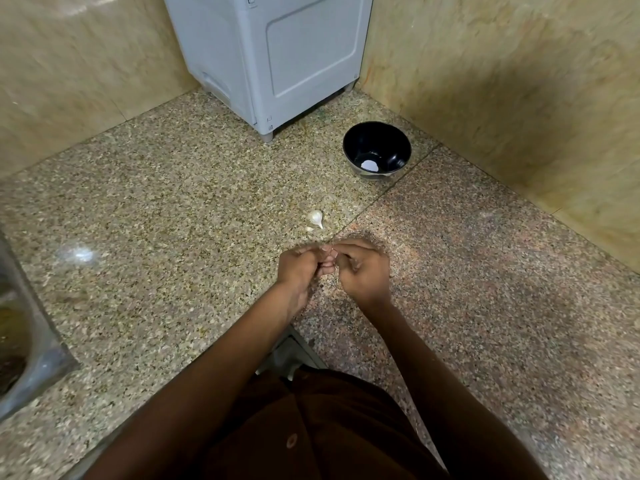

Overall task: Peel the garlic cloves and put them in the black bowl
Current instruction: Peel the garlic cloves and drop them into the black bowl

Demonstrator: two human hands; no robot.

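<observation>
My left hand (300, 268) and my right hand (363, 268) are pressed together over the granite counter, fingers curled and meeting at a small thing between them. That thing is almost fully hidden, so I cannot tell whether it is a garlic clove. One unpeeled white garlic clove (316, 217) lies on the counter just beyond my hands, with a small white scrap (309, 229) beside it. The black bowl (376, 148) stands further back to the right, with a pale patch on its bottom.
A grey plastic appliance (270, 57) fills the back corner between tiled walls. A steel sink (20, 334) lies at the left edge. The speckled counter (173, 202) stretches between them, with a seam running diagonally past the bowl.
</observation>
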